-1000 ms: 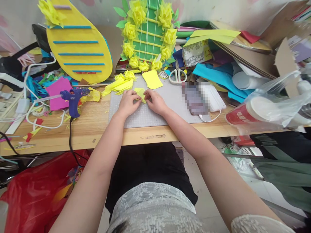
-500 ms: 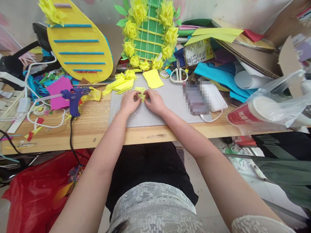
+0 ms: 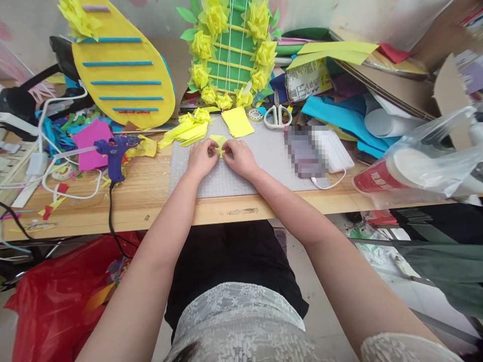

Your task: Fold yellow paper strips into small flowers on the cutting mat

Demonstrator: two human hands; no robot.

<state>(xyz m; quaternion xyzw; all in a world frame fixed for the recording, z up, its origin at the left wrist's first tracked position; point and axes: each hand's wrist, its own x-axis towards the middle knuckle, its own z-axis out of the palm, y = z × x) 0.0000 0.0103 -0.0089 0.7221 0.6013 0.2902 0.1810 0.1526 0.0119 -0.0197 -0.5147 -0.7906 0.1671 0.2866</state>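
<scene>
Paper piece (image 3: 218, 140) between left hand (image 3: 203, 158) and right hand (image 3: 240, 158), over mat (image 3: 274, 158); glue gun (image 3: 115, 153) left, cup (image 3: 373, 178) right; paper stack (image 3: 237, 122) behind

The bare left forearm (image 3: 170, 216) and right forearm (image 3: 292, 207) extend forward, converging. Left hand (image 3: 202, 157) and right hand (image 3: 240, 157) are level, slightly apart, backs upward; fingers (image 3: 231, 144) curl inward, with fingertips facing the opposite hand.

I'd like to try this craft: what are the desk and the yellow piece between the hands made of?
Desk: seemingly wood or veneer, smooth finish; brown grain shows.
Yellow piece: likely paper, matte, since it looks thin and shineless.
</scene>
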